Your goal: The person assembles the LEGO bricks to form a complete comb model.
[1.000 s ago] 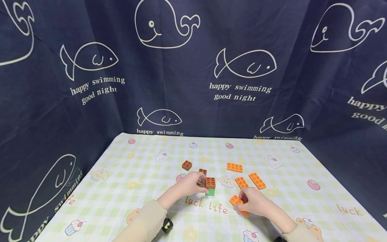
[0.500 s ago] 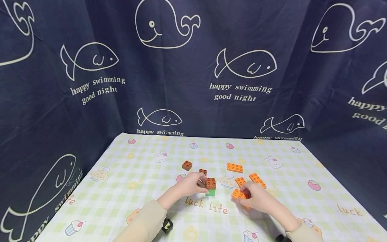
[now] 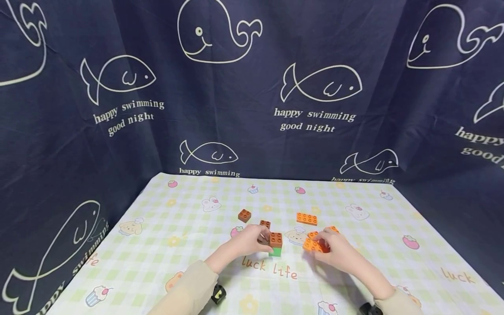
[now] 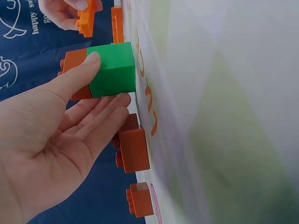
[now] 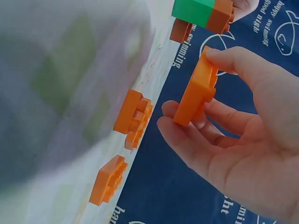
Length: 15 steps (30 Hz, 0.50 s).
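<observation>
On the cloth-covered table, my left hand [image 3: 252, 240] holds a small stack: a green toy brick [image 4: 114, 70] with a brown brick [image 3: 276, 237] on top. The left wrist view shows the thumb on one side of the stack and the fingers behind it. My right hand [image 3: 336, 250] pinches an orange brick [image 5: 194, 95] between thumb and fingers. In the right wrist view this brick is off the table and tilted, its studs turned toward the palm. Seen from the head, the right fingers partly cover it and the orange bricks behind.
Beyond the left hand lie two loose brown bricks, one farther back [image 3: 244, 215] and one partly hidden [image 3: 265, 223]. A flat orange brick [image 3: 306, 218] lies behind, with two more orange bricks near the right hand. A dark curtain [image 3: 252, 109] stands behind the table [image 3: 157, 245].
My right hand has moved away from me, lifting the orange brick from among the others and carrying it along. The left hand and its stack have stayed put.
</observation>
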Available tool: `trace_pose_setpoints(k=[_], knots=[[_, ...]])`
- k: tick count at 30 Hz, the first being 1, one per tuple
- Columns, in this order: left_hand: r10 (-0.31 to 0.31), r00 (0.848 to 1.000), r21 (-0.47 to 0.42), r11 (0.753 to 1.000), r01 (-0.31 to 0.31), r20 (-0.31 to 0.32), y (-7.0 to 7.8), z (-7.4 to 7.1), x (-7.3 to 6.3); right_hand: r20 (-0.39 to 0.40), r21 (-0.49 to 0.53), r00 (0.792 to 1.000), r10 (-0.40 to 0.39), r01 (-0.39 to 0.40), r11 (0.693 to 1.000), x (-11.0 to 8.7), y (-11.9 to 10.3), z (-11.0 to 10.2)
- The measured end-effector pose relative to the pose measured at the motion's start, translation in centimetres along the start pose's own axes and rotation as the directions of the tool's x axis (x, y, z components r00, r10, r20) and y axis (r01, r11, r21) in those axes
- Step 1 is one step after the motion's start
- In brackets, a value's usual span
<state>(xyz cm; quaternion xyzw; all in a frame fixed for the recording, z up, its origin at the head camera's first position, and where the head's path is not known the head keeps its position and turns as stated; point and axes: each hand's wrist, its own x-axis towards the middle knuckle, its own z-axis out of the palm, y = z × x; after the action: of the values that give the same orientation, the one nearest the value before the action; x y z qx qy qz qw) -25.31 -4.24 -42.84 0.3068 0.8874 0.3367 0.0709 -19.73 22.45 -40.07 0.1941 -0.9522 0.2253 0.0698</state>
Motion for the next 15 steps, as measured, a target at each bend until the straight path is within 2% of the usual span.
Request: trace_pose_setpoints(k=[5,15], knots=[[0.005,1.0,-0.001,1.0,-0.005,-0.001,0.03,0.03,-0.05,-0.047,-0.012,0.996,-0.075,0.074,0.997,0.26,0.0,-0.18],[0.012,1.0,0.007,1.0,-0.012,-0.005,-0.01,0.13,0.0,-0.134,-0.013,0.973,-0.188,0.188,0.982,0.9,-0.59,-0.13]])
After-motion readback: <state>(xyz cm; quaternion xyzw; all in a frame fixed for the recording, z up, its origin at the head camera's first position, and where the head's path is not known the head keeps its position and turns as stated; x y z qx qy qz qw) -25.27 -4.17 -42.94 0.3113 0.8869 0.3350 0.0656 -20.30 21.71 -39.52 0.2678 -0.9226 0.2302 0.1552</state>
